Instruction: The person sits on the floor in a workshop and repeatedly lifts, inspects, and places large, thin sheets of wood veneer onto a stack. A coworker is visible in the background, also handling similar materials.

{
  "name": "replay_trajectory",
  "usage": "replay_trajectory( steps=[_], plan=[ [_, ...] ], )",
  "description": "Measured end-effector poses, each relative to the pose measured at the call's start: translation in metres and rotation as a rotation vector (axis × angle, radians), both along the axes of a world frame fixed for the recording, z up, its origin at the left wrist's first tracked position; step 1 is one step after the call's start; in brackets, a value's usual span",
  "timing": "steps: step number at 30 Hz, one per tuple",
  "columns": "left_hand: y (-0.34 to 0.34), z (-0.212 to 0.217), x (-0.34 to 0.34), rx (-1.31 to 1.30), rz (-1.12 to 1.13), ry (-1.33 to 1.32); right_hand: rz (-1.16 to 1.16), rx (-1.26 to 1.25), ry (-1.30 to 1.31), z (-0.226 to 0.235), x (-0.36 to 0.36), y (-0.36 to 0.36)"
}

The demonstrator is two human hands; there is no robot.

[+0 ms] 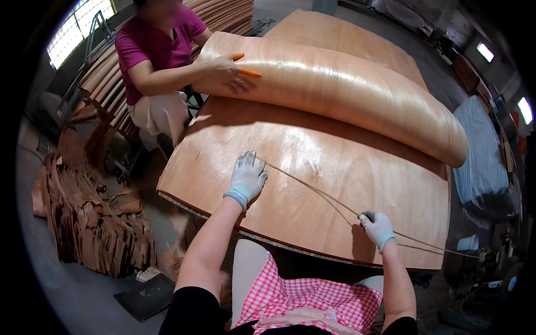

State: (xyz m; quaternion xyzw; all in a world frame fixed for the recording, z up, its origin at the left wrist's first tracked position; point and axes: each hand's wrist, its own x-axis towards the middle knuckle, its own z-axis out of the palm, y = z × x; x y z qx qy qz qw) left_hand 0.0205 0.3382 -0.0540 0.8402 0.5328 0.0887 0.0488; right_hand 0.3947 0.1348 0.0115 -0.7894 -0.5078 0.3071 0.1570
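Plainly the thin wooden strip [312,187] was light, whippy and easily snapped, so the gloved left hand [246,177] pressed one end flat on the plywood sheet [268,151] while the right hand [376,226] pinched it further along.

the flat veneer sheet [312,167] is lying on top of a stack directly before the person. the left hand [247,177] is resting on the sheet's near left part, and the right hand [377,226] is sitting near its front right edge. a thin strip [312,187] is running across the sheet between the two hands and trailing off to the right. behind it, a curled veneer sheet [346,84] is arching over the far side, a co-worker's hand [229,75] lying on its left end. a scrap pile [95,223] is standing on the floor to the left, and what may be a covered bundle [483,151] is lying to the right.
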Motion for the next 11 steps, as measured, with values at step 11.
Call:
replay_trajectory(
  steps=[11],
  plan=[
    [-0.008, 0.002, -0.01, 0.005, -0.034, -0.07, 0.408, -0.156, -0.072, 0.051, -0.102, 0.121]
  ],
)
